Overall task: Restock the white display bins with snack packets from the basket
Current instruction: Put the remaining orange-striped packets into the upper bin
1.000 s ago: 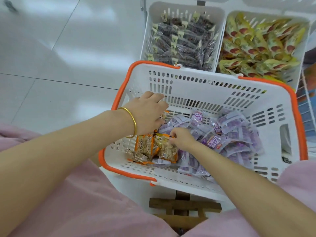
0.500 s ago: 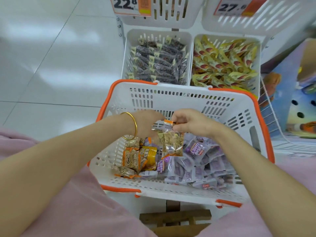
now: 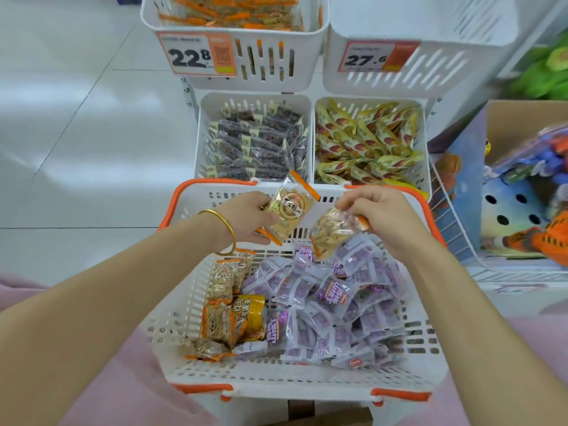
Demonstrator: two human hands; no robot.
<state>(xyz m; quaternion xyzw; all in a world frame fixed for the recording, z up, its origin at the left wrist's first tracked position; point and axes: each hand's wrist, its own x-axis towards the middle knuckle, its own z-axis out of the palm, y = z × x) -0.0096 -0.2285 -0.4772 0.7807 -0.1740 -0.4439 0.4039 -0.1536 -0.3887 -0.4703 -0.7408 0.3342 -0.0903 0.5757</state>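
The white basket with an orange rim sits in front of me, holding several purple packets and a few orange-edged nut packets. My left hand, with a gold bangle on the wrist, holds one orange-edged nut packet above the basket's far side. My right hand pinches a second nut packet beside it. Four white display bins stand beyond: an upper left bin with orange-edged packets, an upper right bin, a lower left bin of dark packets and a lower right bin of yellow packets.
Price tags reading 22.8 and 27.6 hang on the upper bins. A wire rack with boxed toys stands at the right. White tiled floor lies to the left. Pink clothing frames the bottom of the view.
Both hands rose out of the basket, each with a nut packet; the left hand's packet is newly visible. The view tilted up, revealing the upper bins.
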